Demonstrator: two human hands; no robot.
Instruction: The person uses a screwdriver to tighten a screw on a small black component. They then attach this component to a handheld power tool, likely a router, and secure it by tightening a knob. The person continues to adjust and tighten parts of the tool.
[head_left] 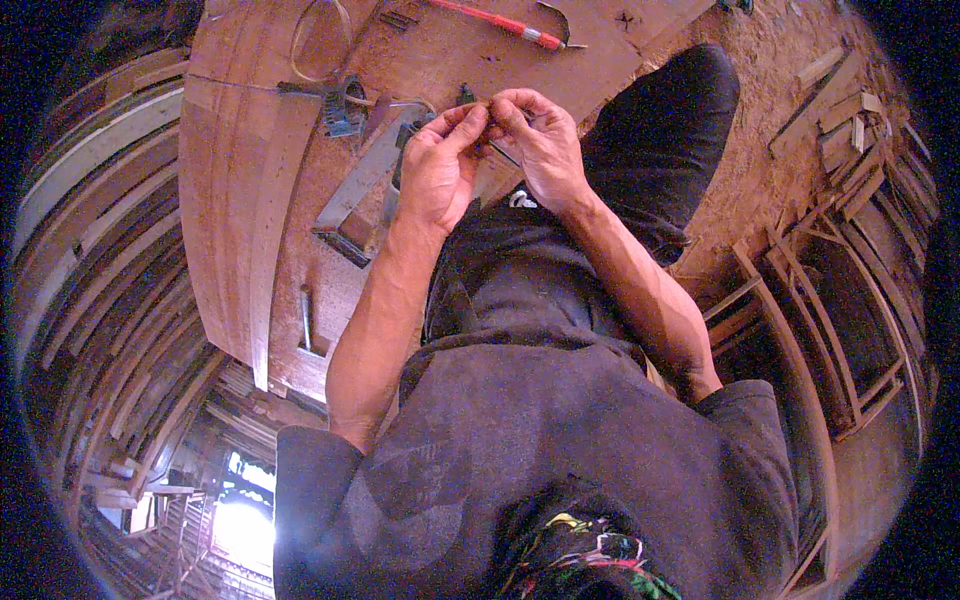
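My left hand (440, 165) and my right hand (540, 145) meet above the wooden work surface, in front of my lap. Thumb and fingers of both are pinched together at the same spot. Whatever sits between the fingertips is too small and covered to make out. A thin dark strip shows just under my right palm. Beside my left wrist lies a long grey metal tool (362, 190) with a dark end. Further left, close to my left fingers, is a bluish-grey clamp-like metal piece (343, 108).
A red, pen-shaped tool (510, 25) with a pointed tip lies at the far side. A metal rod (305, 318) stands near the left edge of a large wooden board (235, 220). Stacked planks (100, 240) line the left; wooden frames (815, 320) lean at right.
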